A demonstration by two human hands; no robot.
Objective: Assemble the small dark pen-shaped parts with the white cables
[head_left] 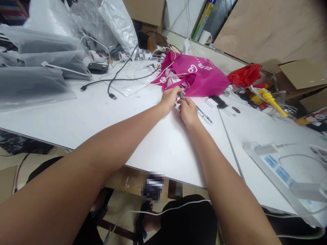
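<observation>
Both hands meet over the white table (163, 136), just in front of a pink bag (208, 76) with white print. A small dark grey object (181, 95) stands between the fingertips. My left hand (170, 99) is closed around its upper left side. From the right, my right hand (188, 110) pinches it lower down. What exactly the object is cannot be made out. Thin pens or tools (204, 115) lie on the table beside my right hand. White and red packets (172, 80) show in the bag's opening.
Grey plastic bags (33, 81) lie at the left. Black USB cables (112, 96) cross the table in front of them. A power strip (278, 170) sits at the right, and a red bag (245, 75) at the back right.
</observation>
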